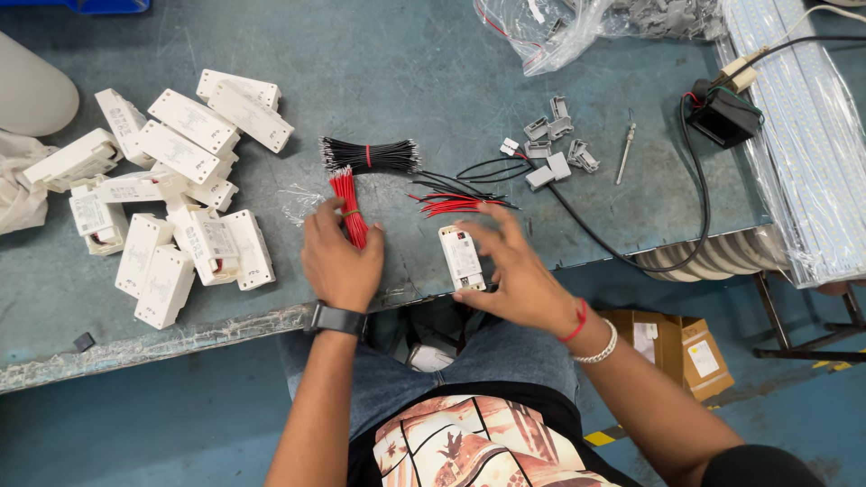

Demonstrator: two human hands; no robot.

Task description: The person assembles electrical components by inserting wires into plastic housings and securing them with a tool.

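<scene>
The red wire bundle [347, 206] lies on the tabletop [433, 63] under the left hand [339, 257], whose fingers pinch it. At its three o'clock, the right hand [512, 271] — fingers spread, gripping nothing — rests against a small white driver box [462, 257]. A black wire bundle [370, 155] sits at twelve o'clock; more white boxes [171, 198] are heaped at nine.

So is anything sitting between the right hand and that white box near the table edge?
Nothing visible does. The right hand is already at the white box, fingers spread beside and over it. The loose red and black wires lie just beyond it, and the left hand rests on the red wire bundle.
</scene>
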